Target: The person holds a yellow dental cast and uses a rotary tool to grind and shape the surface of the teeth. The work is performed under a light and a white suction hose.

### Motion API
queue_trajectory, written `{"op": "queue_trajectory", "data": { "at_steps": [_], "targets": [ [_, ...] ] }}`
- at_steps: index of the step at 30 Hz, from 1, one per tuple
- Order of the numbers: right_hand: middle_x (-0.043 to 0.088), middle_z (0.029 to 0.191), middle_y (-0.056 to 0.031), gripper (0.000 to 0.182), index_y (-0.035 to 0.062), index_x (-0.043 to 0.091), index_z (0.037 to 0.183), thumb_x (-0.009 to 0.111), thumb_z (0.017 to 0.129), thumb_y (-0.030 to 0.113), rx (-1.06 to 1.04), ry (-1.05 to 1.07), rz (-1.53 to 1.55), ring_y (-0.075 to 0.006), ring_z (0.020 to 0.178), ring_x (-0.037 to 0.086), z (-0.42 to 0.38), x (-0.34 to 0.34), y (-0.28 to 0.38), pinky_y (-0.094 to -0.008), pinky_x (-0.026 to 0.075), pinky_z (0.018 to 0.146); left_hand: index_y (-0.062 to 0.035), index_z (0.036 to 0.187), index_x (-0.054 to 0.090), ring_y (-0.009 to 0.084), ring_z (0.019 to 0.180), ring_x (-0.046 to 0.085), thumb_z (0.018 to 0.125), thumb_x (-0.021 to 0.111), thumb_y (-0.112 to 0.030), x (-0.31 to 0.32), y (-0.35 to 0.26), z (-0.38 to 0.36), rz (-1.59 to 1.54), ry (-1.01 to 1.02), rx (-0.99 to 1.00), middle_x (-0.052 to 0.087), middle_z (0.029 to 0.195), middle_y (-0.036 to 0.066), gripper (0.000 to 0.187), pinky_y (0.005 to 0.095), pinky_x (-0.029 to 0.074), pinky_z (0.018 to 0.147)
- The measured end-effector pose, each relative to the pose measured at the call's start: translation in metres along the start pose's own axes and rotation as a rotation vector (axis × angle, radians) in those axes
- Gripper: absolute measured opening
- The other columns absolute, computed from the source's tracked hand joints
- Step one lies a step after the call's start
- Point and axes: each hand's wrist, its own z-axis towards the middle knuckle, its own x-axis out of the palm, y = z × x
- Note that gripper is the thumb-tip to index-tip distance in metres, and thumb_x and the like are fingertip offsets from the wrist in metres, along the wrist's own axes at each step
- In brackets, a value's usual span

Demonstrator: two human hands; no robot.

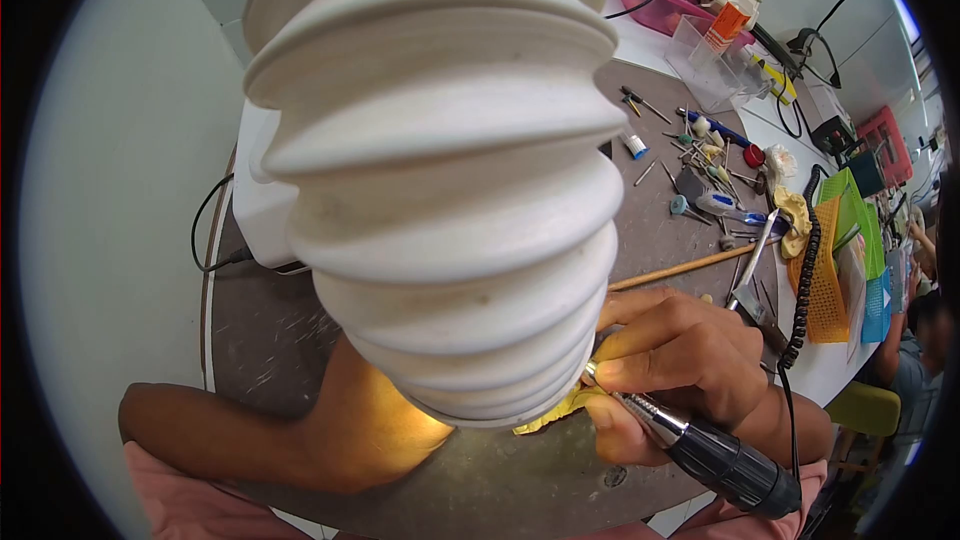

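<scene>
Black-and-silver pen-shaped handpiece [735,465] sits in your right hand [685,350], thumb & fingers pinched round its metal nose, just beside the ribbed white hose [450,210] & a ragged-edged yellow piece [550,417]. Can't tell if nose & piece touch. Your left hand [385,420] is mostly behind the hose, so can't tell its grip. Risks: tip could skid & nick a finger b/c fingertips sit so close; knuckles may bump the hose rim b/c it hangs right there; coiled black cord [803,285] might tug if you swing wide. Edges: handpiece's rear end is near your pink clothing [190,500], could snag. Room: more over the scratched grey-brown desktop [270,340] at left; tight past your knuckles, w/ a long wooden stick [690,265] & loose metal-shanked bits [715,165].
</scene>
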Motion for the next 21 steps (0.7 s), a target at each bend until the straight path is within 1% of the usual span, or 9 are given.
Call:
{"op": "queue_trajectory", "data": {
  "at_steps": [5,7,8,10,11,13,17,19,21],
  "targets": [
    [0.071,0.094,-0.0099,0.029,0.0072,0.066,0.103,0.086,0.081,0.01,-0.017,0.007,-0.005,-0.0324,0.099,0.076,0.001,0.0,-0.001,-0.0365,0.061,0.078,-0.0009,0.13,0.061,0.0341,0.128,0.057,0.091,0.076,-0.016,-0.001,-0.003,0.0,-0.088,0.013,-0.005,0.063,0.136,0.017,0.044,0.0446,0.044,0.109],
    [0.071,0.094,-0.0096,0.029,0.0071,0.066,0.103,0.086,0.081,0.01,-0.014,0.005,-0.004,-0.032,0.098,0.077,0.001,0.0,-0.001,-0.0361,0.061,0.077,-0.0007,0.129,0.062,0.0341,0.126,0.059,0.09,0.077,-0.014,-0.001,-0.008,0.001,-0.195,0.011,-0.093,0.064,0.134,0.017,0.044,0.0443,0.046,0.108],
    [0.071,0.094,-0.0096,0.029,0.0071,0.066,0.103,0.086,0.081,0.01,-0.014,0.005,-0.004,-0.032,0.098,0.077,0.001,0.0,-0.001,-0.0361,0.061,0.077,-0.0007,0.129,0.062,0.0341,0.126,0.059,0.09,0.077,-0.014,-0.001,-0.005,0.002,-0.194,0.011,-0.092,0.064,0.134,0.017,0.044,0.0443,0.046,0.108],
    [0.071,0.093,-0.0094,0.029,0.0073,0.066,0.103,0.086,0.082,0.01,-0.005,0.007,-0.008,-0.0319,0.097,0.077,0.001,0.0,0.0,-0.036,0.061,0.076,-0.0002,0.126,0.063,0.0345,0.122,0.061,0.088,0.079,-0.013,-0.001,0.006,0.002,0.069,-0.007,0.099,0.067,0.129,0.016,0.043,0.0443,0.047,0.105],
    [0.071,0.093,-0.0094,0.029,0.0073,0.066,0.103,0.086,0.082,0.01,-0.005,0.007,-0.008,-0.0319,0.097,0.077,0.002,0.0,-0.001,-0.036,0.061,0.076,-0.0002,0.126,0.063,0.0345,0.122,0.061,0.088,0.079,-0.013,-0.001,0.005,0.002,0.068,-0.008,0.098,0.067,0.129,0.016,0.043,0.0443,0.047,0.105],
    [0.071,0.094,-0.0092,0.029,0.0076,0.066,0.103,0.086,0.081,0.011,-0.043,-0.006,-0.015,-0.0321,0.097,0.077,0.003,0.001,-0.002,-0.0368,0.061,0.076,-0.001,0.129,0.062,0.0333,0.126,0.059,0.09,0.077,-0.016,-0.002,0.0,0.002,0.062,0.016,0.071,0.064,0.134,0.016,0.045,0.0442,0.046,0.108],
    [0.071,0.094,-0.0092,0.031,0.0076,0.066,0.103,0.087,0.08,0.012,-0.012,-0.008,0.013,-0.0332,0.098,0.077,0.0,-0.001,-0.001,-0.0382,0.062,0.078,-0.0024,0.134,0.059,0.0314,0.131,0.055,0.093,0.074,-0.02,-0.002,-0.006,0.003,0.056,0.045,0.029,0.06,0.14,0.017,0.047,0.0442,0.043,0.111],
    [0.071,0.094,-0.0094,0.033,0.0071,0.066,0.104,0.087,0.08,0.012,-0.023,0.028,-0.023,-0.0343,0.098,0.076,0.0,-0.003,0.0,-0.0387,0.062,0.078,-0.0038,0.14,0.053,0.0286,0.136,0.05,0.097,0.07,-0.022,-0.001,-0.006,0.005,0.071,0.073,-0.088,0.054,0.148,0.016,0.05,0.0427,0.04,0.114],
    [0.071,0.094,-0.0094,0.032,0.007,0.066,0.103,0.087,0.08,0.013,-0.026,0.016,-0.009,-0.0348,0.098,0.076,-0.001,-0.002,-0.001,-0.0387,0.062,0.078,-0.0036,0.139,0.054,0.029,0.135,0.051,0.096,0.071,-0.023,-0.003,-0.003,0.004,0.057,0.075,-0.091,0.055,0.146,0.016,0.05,0.0428,0.041,0.113]
  ]
}}
